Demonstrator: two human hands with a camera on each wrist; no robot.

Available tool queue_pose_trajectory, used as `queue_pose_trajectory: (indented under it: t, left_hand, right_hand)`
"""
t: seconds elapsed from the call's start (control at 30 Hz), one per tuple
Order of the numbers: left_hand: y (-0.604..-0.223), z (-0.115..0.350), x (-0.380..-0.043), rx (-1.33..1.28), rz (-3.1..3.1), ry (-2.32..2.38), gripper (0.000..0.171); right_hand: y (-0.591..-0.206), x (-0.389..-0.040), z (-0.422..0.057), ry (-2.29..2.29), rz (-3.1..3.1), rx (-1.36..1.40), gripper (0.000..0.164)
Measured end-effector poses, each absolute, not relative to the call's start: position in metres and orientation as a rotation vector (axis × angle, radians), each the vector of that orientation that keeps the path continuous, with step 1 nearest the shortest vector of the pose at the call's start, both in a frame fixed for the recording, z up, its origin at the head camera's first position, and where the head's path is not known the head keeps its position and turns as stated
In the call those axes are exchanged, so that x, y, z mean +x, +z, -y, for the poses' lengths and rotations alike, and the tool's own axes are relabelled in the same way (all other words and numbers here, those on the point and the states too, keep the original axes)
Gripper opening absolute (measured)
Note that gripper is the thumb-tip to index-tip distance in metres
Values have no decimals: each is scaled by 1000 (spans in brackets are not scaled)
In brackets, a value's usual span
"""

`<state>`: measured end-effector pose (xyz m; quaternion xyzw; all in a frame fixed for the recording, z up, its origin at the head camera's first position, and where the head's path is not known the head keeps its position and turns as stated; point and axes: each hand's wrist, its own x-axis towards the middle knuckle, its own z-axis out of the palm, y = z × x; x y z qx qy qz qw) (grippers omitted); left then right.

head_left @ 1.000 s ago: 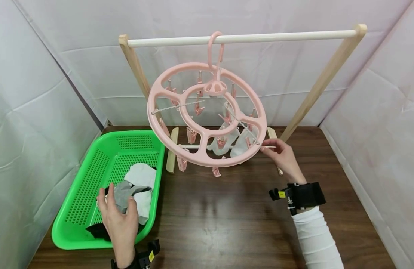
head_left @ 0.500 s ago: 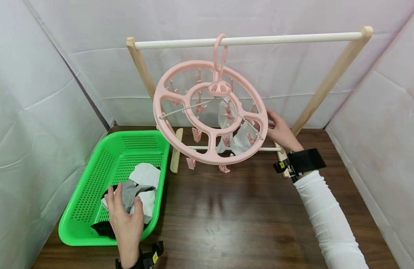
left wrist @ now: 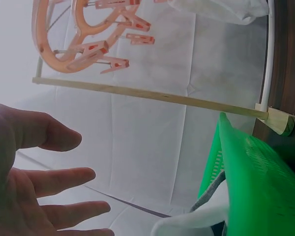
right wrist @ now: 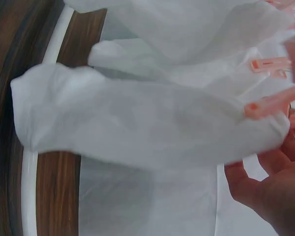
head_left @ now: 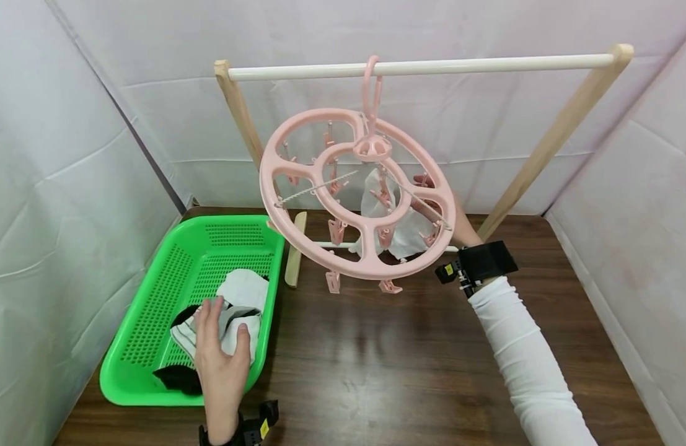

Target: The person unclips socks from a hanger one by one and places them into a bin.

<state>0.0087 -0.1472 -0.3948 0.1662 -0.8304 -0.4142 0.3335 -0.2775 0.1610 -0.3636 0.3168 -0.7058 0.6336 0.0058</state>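
A pink round clip hanger (head_left: 370, 253) hangs by its hook from a white rail, with small clothespins dangling from it. White socks (right wrist: 137, 123) hang from the clips on its right side; one stretches across the right wrist view. My right hand (right wrist: 270, 189) reaches behind the hanger's right rim, fingers apart beside a clothespin (right wrist: 268, 104) and the sock's clipped end; the ring partly hides it in the head view. My left hand (head_left: 222, 362) hovers with spread fingers over the green basket (head_left: 122, 347), above white and grey cloth pieces (head_left: 243, 290), holding nothing.
The white rail (head_left: 488, 65) spans two wooden posts (head_left: 554, 142), with a lower white bar near the tabletop. A black cloth (head_left: 178, 378) lies in the basket's near end. White sheeting (head_left: 58, 186) encloses the dark wooden table (head_left: 343, 365) at the back and sides.
My right hand has left the hanger's rim and moved up and inward behind it, among the socks. The hanger has turned and swayed slightly. My left hand stays over the basket, shifted slightly right.
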Motion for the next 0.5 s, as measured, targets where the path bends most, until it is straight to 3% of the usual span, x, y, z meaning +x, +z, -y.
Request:
queue_pose_trajectory:
  t: [0.1, 0.3, 0.5]
  left_hand:
    - [-395, 145, 9, 403, 2162, -1085, 54]
    - [-395, 136, 8, 344, 2154, -1124, 53]
    - [-396, 128, 5, 288, 2149, -1154, 49]
  right_hand:
    - [-365, -272, -156, 2085, 2131, 958, 61]
    - [-367, -267, -150, 2179, 1984, 994, 48]
    - [-376, -250, -157, 2118, 1997, 873, 46]
